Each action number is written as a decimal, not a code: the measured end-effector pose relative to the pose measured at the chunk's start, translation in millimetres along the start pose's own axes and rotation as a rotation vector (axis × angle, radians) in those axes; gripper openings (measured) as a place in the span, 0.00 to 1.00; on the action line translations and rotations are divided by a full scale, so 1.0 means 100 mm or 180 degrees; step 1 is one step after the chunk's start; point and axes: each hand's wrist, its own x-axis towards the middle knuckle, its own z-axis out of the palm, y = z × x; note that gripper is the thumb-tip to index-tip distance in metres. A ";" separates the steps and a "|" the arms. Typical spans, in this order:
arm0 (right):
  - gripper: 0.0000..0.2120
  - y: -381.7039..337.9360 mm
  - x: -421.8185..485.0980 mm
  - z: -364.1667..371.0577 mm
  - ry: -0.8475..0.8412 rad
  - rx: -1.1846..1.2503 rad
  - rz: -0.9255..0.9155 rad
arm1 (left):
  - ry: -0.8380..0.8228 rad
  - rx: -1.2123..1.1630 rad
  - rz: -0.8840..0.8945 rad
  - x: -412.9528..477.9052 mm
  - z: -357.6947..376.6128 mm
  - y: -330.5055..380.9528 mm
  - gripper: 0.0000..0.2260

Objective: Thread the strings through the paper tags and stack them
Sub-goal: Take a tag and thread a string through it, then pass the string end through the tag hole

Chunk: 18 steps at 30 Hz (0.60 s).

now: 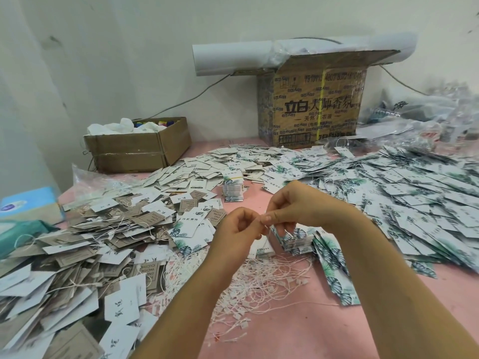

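Right hand (298,203) pinches faint string (265,215).

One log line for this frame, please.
stage: threading | left hand: pinches string | right hand: pinches same string | under hands: leaf-print tag stack | nearer: loose strings pile

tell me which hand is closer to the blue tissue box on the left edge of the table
Left. The left hand is to the right of the blue tissue box, across the brown tag pile; the right hand is farther right, both pinching a string.
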 end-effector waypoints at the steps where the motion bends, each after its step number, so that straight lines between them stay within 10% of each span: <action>1: 0.06 0.00 0.00 0.00 0.0038 -0.0014 -0.0010 | -0.0009 -0.0057 -0.0020 0.00 -0.01 0.00 0.06; 9: 0.07 0.06 0.01 -0.09 0.0566 -0.0413 0.0151 | -0.0104 -0.0177 -0.0098 0.03 -0.09 0.00 0.07; 18: 0.08 -0.01 0.00 0.02 -0.0256 0.0148 0.0041 | -0.0023 -0.0104 0.0074 0.02 -0.07 0.03 0.09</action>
